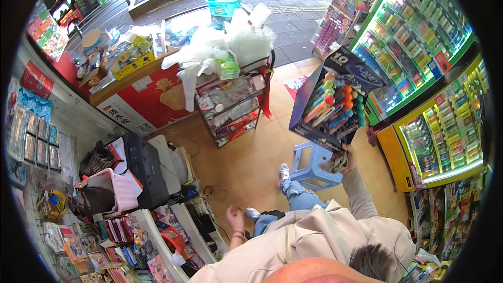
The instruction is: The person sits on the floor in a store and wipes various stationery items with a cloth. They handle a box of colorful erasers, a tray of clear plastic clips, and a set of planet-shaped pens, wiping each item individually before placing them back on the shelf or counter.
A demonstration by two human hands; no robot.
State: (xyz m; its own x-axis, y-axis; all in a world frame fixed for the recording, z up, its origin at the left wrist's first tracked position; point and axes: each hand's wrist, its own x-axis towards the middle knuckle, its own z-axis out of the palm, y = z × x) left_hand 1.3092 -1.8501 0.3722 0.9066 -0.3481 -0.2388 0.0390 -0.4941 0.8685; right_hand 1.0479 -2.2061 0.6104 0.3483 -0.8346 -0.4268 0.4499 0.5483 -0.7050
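My right hand (349, 158) grips the lower edge of a dark cardboard display box (304, 100) with a raised printed lid. The box is tilted and filled with pens (334, 106) topped with colourful round beads. A crumpled greyish cloth (338, 162) lies against the same hand; how it is held cannot be told. Below the box stands a light blue plastic stool (314, 169). My left hand (234, 219) hangs low on the left, fingers loosely bent and apart, with nothing visible in it. A bracelet is on that wrist.
A wire rack (232, 114) with plastic bags (251, 33) stands ahead, beside a counter (129, 74). Lit drinks coolers (440, 133) line the right. On the left are a black printer (145, 169), a pink basket (122, 190) and shelves of booklets (114, 259). Cables lie on the floor.
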